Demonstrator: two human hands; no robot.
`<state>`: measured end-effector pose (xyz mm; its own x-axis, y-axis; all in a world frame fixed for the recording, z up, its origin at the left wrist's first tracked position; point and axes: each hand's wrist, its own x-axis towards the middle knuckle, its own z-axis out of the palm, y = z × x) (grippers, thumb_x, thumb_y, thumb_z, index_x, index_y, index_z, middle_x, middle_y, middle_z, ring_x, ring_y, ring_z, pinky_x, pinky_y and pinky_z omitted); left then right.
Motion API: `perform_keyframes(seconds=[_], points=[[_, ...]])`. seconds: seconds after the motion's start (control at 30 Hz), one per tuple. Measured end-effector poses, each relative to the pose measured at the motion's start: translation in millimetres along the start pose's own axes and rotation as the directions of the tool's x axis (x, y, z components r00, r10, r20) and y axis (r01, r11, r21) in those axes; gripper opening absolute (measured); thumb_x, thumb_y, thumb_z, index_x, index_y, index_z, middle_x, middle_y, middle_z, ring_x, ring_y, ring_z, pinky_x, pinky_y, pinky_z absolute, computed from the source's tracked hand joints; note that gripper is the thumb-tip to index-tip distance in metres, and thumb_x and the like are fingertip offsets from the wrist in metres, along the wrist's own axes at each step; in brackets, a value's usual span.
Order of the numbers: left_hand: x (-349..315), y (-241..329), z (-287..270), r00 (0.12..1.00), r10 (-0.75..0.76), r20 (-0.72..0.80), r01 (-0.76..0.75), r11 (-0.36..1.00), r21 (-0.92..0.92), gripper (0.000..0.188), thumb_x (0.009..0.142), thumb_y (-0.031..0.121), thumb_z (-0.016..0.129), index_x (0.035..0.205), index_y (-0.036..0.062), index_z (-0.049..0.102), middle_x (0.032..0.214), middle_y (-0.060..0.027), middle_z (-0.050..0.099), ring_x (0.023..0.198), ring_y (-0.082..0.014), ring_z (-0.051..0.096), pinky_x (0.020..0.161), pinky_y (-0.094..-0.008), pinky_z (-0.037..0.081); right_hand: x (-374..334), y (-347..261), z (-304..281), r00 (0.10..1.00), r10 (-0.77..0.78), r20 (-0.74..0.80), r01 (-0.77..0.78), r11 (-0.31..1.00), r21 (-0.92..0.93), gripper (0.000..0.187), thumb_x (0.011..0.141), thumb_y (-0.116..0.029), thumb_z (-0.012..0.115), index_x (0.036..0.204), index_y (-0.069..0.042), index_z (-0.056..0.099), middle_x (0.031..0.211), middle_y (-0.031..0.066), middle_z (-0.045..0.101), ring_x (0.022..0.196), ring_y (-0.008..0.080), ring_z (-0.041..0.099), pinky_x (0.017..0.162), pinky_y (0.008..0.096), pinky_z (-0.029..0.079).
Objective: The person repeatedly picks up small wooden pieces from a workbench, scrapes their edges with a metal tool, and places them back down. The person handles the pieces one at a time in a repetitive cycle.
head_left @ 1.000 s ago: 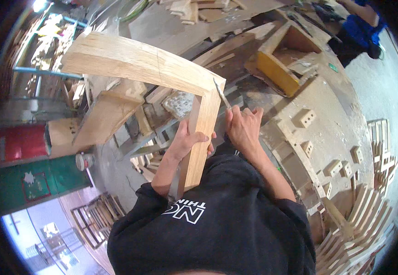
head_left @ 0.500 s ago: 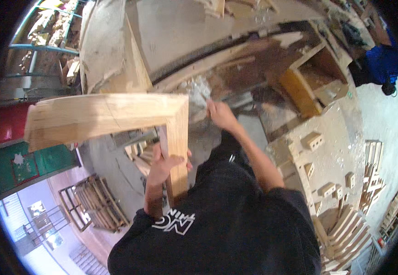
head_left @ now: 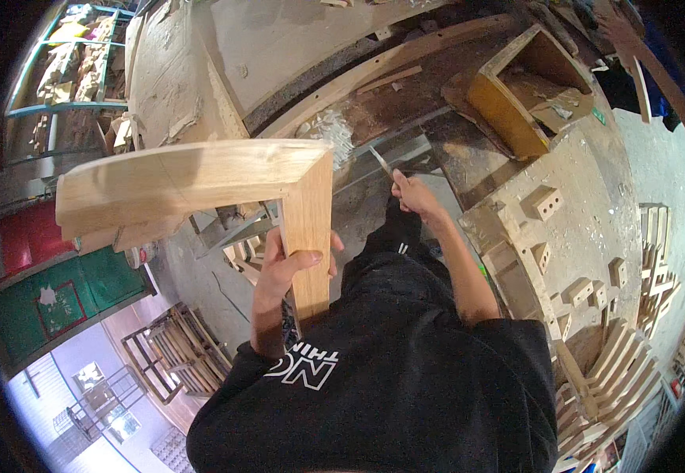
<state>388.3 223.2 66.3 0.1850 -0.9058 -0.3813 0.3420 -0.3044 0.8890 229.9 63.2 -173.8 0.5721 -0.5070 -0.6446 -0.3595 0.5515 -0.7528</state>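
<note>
My left hand [head_left: 285, 264] is closed around the short leg of an L-shaped wooden frame piece [head_left: 200, 177], thumb on its front face. The piece has a mitred corner, and its long, slightly curved arm reaches to the left. My right hand [head_left: 412, 195] grips a slim flat-bladed knife [head_left: 382, 162], its tip pointing up and left, apart from the wood. Beyond the blade, a crusty white patch of paste [head_left: 330, 134] lies on the bench. The knife's handle is mostly hidden in my fingers.
A yellowish open wooden box [head_left: 508, 110] stands at the far right of the bench [head_left: 587, 181]. Drilled wooden blocks [head_left: 543, 202] are scattered there, with curved slats [head_left: 614, 363] stacked nearer me. Another person's arm [head_left: 622, 35] shows at the upper right. Wooden frames [head_left: 177, 355] lean at lower left.
My right hand has moved right and slightly nearer, drawing the knife away from the white paste. The frame piece stays in my left hand, its corner shifted slightly up. The view has shifted.
</note>
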Motion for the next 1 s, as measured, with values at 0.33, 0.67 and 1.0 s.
perform_keyframes(seconds=[0.33, 0.67, 1.0], points=[[-5.9, 5.0, 19.7, 0.997, 0.034, 0.067, -0.035, 0.999, 0.015, 0.06, 0.075, 0.012, 0.066, 0.127, -0.0096, 0.046, 0.093, -0.0227, 0.064, 0.064, -0.025, 0.066, 0.055, -0.0336, 0.055, 4.7, -35.8, 49.9, 0.912, -0.401, 0.088, 0.4, 0.817, -0.415, 0.069, 0.098, -0.054, 0.036, 0.072, 0.005, 0.059, 0.065, 0.0173, 0.058, 0.065, 0.0312, 0.058, 0.068, 0.0433, 0.046], [-38.3, 3.5, 24.5, 0.997, 0.08, -0.011, -0.08, 0.994, -0.077, 0.064, 0.075, 0.008, 0.065, 0.132, -0.0114, 0.043, 0.092, -0.0243, 0.065, 0.066, -0.0272, 0.067, 0.057, -0.0332, 0.055, 48.3, 45.4, 40.7, 0.996, -0.088, 0.007, 0.07, 0.73, -0.679, 0.071, 0.097, -0.056, 0.029, 0.102, 0.002, 0.068, 0.107, 0.0282, 0.064, 0.107, 0.0431, 0.058, 0.094, 0.0485, 0.046], [-40.4, -1.8, 44.7, 0.998, -0.017, 0.068, 0.008, 0.991, 0.133, 0.058, 0.094, 0.045, 0.056, 0.117, -0.0074, 0.052, 0.095, -0.0194, 0.067, 0.079, -0.0227, 0.069, 0.071, -0.0333, 0.056, -129.0, -13.3, -10.6, 0.946, -0.313, -0.086, 0.319, 0.846, 0.428, 0.037, 0.104, -0.036, 0.036, 0.087, -0.006, 0.048, 0.051, -0.0016, 0.033, 0.046, 0.0124, 0.04, 0.052, 0.0268, 0.037]])
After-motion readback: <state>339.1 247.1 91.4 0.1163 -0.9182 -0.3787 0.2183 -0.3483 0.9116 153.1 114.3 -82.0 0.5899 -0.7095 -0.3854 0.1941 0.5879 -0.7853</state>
